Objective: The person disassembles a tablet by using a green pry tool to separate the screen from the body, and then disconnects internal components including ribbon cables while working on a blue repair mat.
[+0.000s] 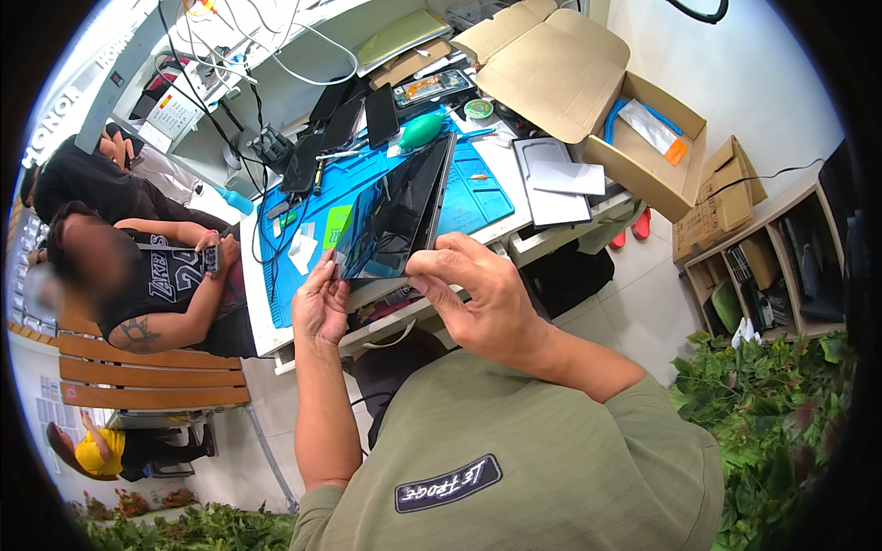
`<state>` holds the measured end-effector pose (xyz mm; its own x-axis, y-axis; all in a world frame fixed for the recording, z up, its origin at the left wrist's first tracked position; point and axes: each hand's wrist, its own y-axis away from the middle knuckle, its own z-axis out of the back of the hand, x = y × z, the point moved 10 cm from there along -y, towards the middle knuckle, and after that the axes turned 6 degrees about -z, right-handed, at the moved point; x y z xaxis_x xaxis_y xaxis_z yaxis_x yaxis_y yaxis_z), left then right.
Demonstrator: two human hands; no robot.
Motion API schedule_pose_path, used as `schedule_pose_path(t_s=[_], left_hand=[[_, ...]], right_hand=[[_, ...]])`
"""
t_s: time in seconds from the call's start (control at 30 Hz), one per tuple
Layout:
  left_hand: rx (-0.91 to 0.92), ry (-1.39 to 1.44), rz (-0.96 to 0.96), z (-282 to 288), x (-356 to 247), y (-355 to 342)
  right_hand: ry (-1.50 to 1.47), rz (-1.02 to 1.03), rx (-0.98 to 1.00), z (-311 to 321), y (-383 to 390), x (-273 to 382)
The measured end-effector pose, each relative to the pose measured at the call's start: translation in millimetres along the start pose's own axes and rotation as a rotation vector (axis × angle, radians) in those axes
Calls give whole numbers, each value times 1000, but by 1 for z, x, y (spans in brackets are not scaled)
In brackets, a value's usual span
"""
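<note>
Both my hands hold a thin, black, glossy tablet [390,216], tilted up above the front part of a blue work mat [487,204]. Along its right side a narrow gap runs between the screen panel and the rest of the body. My left hand [322,308] pinches the near left corner between thumb and fingers. At the near right corner, my right hand [482,292] is closed, thumb and forefinger on the edge. Just behind the tablet lies a green air blower bulb [422,130]. A bright green card [337,225] lies left of it.
Black phones [381,115] and an opened phone [432,87] lie at the back. An open cardboard box [680,174] and a white tray [556,197] stand right. Cables [317,81] hang at the back left. Another person [179,275] sits at the left, holding a phone.
</note>
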<state>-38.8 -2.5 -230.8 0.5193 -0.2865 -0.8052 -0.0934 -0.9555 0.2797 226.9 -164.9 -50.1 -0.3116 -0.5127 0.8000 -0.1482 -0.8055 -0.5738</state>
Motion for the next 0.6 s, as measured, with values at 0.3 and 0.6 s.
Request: schedule_pose_path(t_s=[0.3,0.6], left_hand=[[34,-13,-21,4,1,-4],[-49,-45,-15,-9,3,4]], right_hand=[[77,40,162,-5,-2,-4],[65,115,-66,16,3,-16]])
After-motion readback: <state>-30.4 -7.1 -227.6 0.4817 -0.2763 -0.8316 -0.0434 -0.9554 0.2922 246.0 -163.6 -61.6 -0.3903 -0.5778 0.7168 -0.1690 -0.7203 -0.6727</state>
